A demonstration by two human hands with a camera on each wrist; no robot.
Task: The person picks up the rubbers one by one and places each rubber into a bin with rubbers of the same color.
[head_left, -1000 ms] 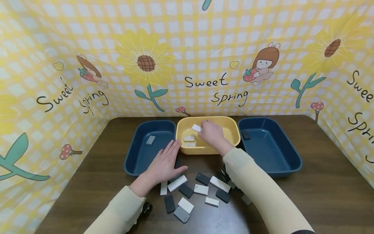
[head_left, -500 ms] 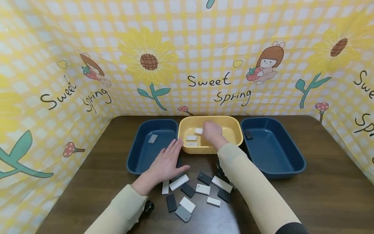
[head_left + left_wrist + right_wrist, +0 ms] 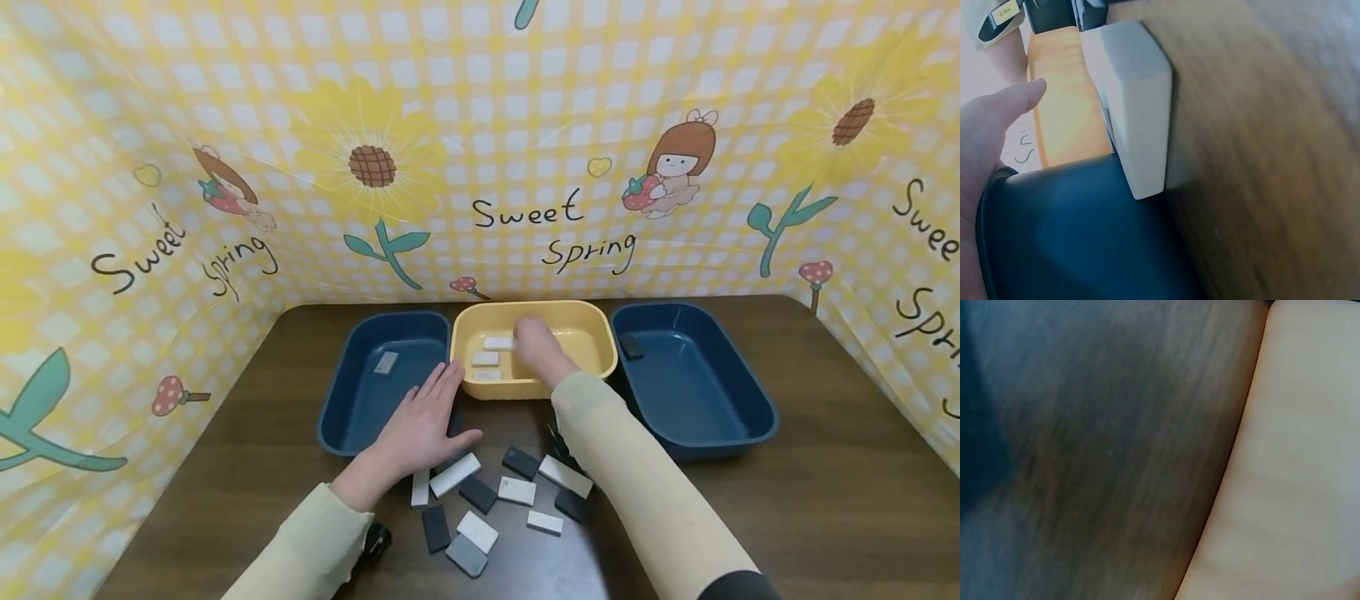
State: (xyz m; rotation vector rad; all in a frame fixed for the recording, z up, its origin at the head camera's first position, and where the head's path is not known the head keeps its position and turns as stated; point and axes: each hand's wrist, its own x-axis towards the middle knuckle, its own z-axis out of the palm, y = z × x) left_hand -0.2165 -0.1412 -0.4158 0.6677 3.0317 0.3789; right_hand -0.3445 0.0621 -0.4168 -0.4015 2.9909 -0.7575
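Note:
In the head view my right hand (image 3: 538, 346) is down inside the yellow tray (image 3: 592, 382), its curled fingers at the right end of a white rectangular block (image 3: 498, 343). The fingertips are hidden behind the hand. Two more white blocks (image 3: 485, 359) lie in front of that one. My left hand (image 3: 422, 423) lies with straight, spread fingers over the right rim of the left blue tray (image 3: 352, 400), fingertips near the yellow tray's corner. In the left wrist view, a white block (image 3: 1138, 106) stands out close to the blue tray wall, with the left thumb (image 3: 1022, 100) extended.
Several white, black and grey blocks are scattered on the wooden table (image 3: 247, 483) before the trays, including a grey block (image 3: 467, 555). A light grey block (image 3: 386, 363) lies in the left tray. The right blue tray (image 3: 697, 392) holds a dark block (image 3: 632, 347).
My right hand has lowered the white block from above the yellow tray onto its floor, behind the two others. The left hand has stayed in place.

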